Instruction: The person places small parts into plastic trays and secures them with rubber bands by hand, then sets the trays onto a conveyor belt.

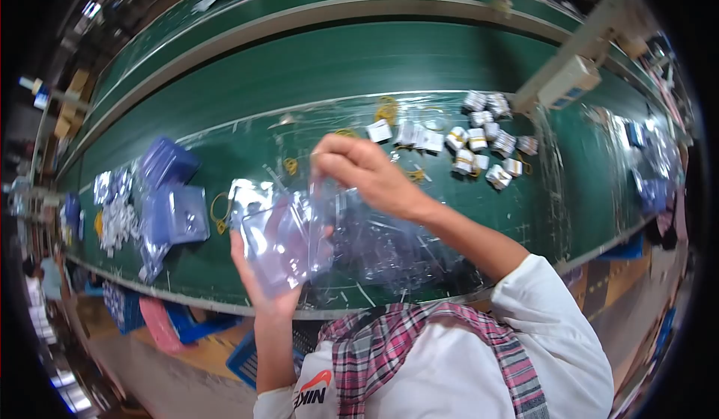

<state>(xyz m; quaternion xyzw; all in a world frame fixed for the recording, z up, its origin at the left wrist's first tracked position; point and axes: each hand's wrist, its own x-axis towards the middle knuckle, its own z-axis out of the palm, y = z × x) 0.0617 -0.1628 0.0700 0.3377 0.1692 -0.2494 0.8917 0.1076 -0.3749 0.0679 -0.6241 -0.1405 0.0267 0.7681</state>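
A clear plastic pouch rests against the palm of my left hand, with the fingers curled behind it and showing through the film. My right hand is closed at the pouch's upper right, pinching what looks like its clear edge; glare and blur hide the exact grip. Beneath my right forearm lies a heap of clear plastic bags. Yellow rubber bands are scattered on the green table just beyond my hands.
Bundles of small white cards in yellow bands lie at the back right. To the left stand stacked bluish plastic pouches beside a pile of small white pieces. A metal post rises at the right, and blue crates sit under the table edge.
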